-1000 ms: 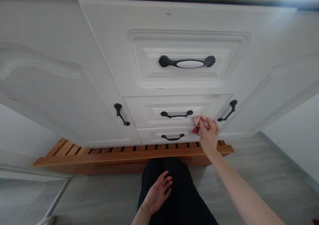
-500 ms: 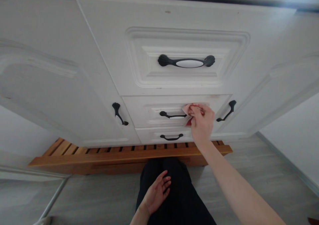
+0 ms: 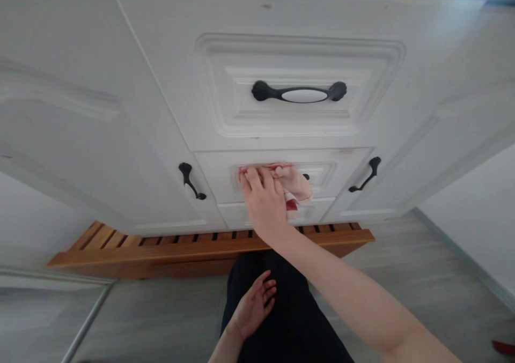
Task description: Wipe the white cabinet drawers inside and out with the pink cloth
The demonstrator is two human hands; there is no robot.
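The right hand (image 3: 265, 205) reaches up from the lower right and has its grip on a crumpled pale pink cloth with red patches (image 3: 300, 183), the fingers laid over it and pressing it against the white panelled middle drawer (image 3: 215, 175) of a cabinet. The cloth bunches out beyond the fingers on the right, and one loose corner hangs down over the white bottom drawer (image 3: 233, 213). It covers most of the middle drawer's black handle (image 3: 306, 177), whose right end peeks out beside it. The left hand (image 3: 254, 306) lies low, near the dark trousers (image 3: 281, 325), its grip released, palm turned partly upward and fingers loosely bent. Above the cloth, the white top drawer (image 3: 301, 127) bears a black handle with a white oval inlay (image 3: 303, 95). A slanting black handle on the left door (image 3: 192, 180) and another on the right door (image 3: 366, 175) flank the drawers. Below them runs an orange-brown slatted wooden ledge (image 3: 161, 253), with the knees close against its front edge, over a grey wood-grain floor (image 3: 173, 315).
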